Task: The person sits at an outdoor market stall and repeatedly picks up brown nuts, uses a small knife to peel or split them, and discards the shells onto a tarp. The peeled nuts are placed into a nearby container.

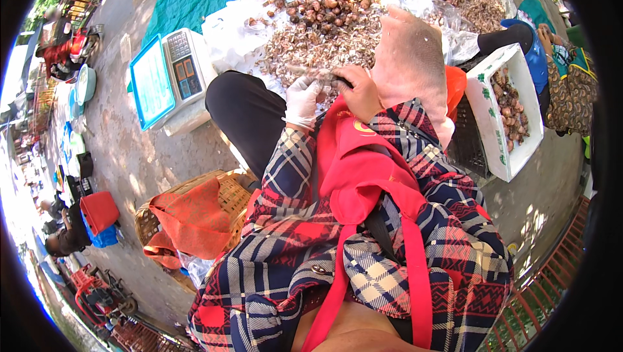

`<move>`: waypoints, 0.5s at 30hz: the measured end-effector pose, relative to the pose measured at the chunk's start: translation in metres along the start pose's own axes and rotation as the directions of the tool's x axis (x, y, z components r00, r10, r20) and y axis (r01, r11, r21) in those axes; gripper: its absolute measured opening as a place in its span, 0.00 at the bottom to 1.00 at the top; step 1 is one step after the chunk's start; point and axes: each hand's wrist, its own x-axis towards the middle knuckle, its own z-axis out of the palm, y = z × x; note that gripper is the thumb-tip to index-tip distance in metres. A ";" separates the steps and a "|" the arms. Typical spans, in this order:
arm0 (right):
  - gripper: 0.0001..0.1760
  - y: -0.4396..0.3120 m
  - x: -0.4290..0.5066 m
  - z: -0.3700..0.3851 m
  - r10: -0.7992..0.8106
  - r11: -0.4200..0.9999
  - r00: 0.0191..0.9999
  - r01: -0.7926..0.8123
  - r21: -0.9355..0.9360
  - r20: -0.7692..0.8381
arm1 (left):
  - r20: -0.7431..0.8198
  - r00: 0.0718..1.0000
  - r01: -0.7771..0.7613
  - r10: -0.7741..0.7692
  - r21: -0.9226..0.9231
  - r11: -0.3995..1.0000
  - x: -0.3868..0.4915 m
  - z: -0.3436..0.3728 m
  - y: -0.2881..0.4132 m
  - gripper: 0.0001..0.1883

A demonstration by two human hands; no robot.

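My left hand [304,100], in a thin white glove, has its fingers closed on a small brownish corm [321,75], blurred and partly covered. Beside it, my bare right hand [361,90] grips a small dark tool [342,81]; any blade is too blurred to make out. Both hands meet above my lap, over the red apron [357,157]. Just beyond them lies a heap of pale brown peelings [321,50]. Many small brown corms [326,4], looking like taro, are spread behind the peelings on white plastic sheeting [238,33].
Left of my knee stands a digital scale [185,65] with a blue-rimmed tray [153,82]. A wicker basket [233,201] holds orange cloth [194,215]. At right are a pink cloth [413,60], a white foam box [491,113] of corms and a seated person [564,69].
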 end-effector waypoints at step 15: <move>0.12 -0.022 0.064 -0.097 -0.064 0.968 0.994 0.039 -0.250 -0.093 | 0.265 0.961 -0.103 0.076 0.090 0.991 -0.007 0.046 0.003 0.13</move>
